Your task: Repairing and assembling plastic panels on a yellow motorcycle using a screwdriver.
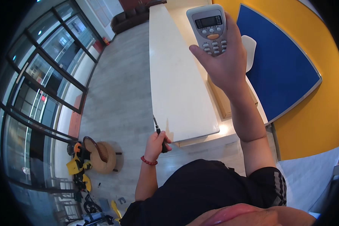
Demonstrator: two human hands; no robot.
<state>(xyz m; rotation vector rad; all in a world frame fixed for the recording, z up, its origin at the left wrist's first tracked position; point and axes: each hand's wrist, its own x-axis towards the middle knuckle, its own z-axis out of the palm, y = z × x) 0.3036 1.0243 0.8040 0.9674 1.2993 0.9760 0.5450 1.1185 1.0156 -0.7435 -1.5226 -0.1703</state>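
My right hand [229, 69] is raised high over the white table and wrapped round a light grey remote control [197, 35]. The remote has a small screen, an orange button and several pale buttons, and it faces me. Its lower end is partly covered by my thumb and palm. Lower down, by the table's near end, my left hand [153, 146] is closed round the black handle of a screwdriver [158, 130]. The screwdriver's metal shaft points up and away from me. A red bead bracelet circles that wrist.
The long white table [177, 83] runs away from me. A cardboard box [221, 100] and a white chair [249, 51] stand right of it, before a blue board [278, 67] on a yellow wall. On the left are a tan armchair [103, 156], glass doors [45, 83] and a yellow-black machine [77, 165].
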